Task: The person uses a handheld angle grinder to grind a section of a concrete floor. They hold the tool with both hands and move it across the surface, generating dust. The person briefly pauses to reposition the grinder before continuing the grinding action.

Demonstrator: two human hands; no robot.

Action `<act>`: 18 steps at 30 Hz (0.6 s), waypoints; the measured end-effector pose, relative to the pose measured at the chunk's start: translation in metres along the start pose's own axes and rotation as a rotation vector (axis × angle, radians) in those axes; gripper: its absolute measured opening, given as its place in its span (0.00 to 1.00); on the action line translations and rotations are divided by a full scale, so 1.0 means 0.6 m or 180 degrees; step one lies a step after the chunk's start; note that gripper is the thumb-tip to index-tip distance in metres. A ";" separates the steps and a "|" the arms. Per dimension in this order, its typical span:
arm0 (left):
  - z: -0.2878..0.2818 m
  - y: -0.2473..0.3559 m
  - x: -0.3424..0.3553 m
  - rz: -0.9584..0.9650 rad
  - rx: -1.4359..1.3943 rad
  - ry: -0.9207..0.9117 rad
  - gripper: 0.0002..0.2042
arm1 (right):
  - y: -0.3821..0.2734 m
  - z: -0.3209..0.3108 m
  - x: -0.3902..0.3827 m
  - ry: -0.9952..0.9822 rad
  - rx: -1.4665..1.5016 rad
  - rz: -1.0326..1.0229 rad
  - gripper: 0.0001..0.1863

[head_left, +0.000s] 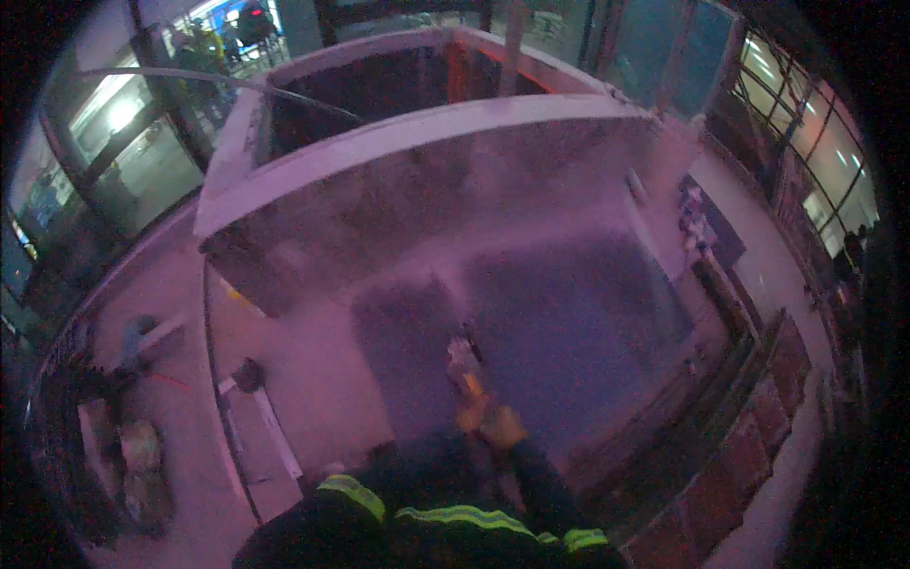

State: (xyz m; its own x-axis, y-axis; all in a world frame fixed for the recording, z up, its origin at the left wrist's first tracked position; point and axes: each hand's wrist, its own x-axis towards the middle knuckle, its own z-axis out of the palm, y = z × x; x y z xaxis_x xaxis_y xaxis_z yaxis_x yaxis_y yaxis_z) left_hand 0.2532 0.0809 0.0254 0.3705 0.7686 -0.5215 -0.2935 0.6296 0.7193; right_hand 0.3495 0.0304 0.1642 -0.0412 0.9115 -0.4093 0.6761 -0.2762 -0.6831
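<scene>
Tool: a small pale handheld power tool with a dark nose [463,358] is low over the dusty grey concrete floor [313,370], straight ahead of the person, at the seam between two darker floor patches [569,313].
Right hand: the right hand [502,427], in an orange-yellow glove, looks wrapped around the tool's rear end.
Left hand: the left hand [468,413], gloved the same, sits tight against the tool just beside the right — too blurred to tell if its fingers are closed.
Step in hand: by the look of it, working the floor surface with the tool, only part of the floor covered.
Next move calls for: a steady two-handed hold and a low, level tool — the dust haze blurs the patch edges.
Ahead: a tall grey concrete wall slab [427,180] bounds the floor on the far side.
Left: a long pale flat board [270,431] with a dark round lump [248,375] at its end; further out, lumpy pale sacks [137,460].
Right: stacked reddish bricks [758,427] along the edge, well apart from the hands.
In the way: nothing lies close around the tool; haze and dim light are the main hindrance.
</scene>
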 end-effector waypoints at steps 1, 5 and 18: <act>-0.014 -0.010 0.021 -0.0293 -0.0179 -0.0119 0.24 | 0.001 0.000 0.009 -0.0006 0.0005 0.0008 0.29; -0.061 -0.067 0.079 0.0138 0.0819 0.0132 0.26 | -0.007 0.005 0.040 0.0012 -0.0148 0.0279 0.29; 0.055 0.108 -0.118 -0.0430 0.0862 0.0796 0.29 | -0.005 -0.013 -0.029 0.0268 -0.0227 0.0233 0.34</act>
State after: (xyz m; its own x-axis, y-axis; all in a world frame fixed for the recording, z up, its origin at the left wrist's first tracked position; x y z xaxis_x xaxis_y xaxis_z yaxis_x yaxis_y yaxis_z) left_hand 0.2371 0.0634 0.1238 0.1539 0.7057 -0.6916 -0.0012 0.7001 0.7141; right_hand 0.3539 0.0178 0.1781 0.0700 0.9129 -0.4022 0.7258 -0.3231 -0.6072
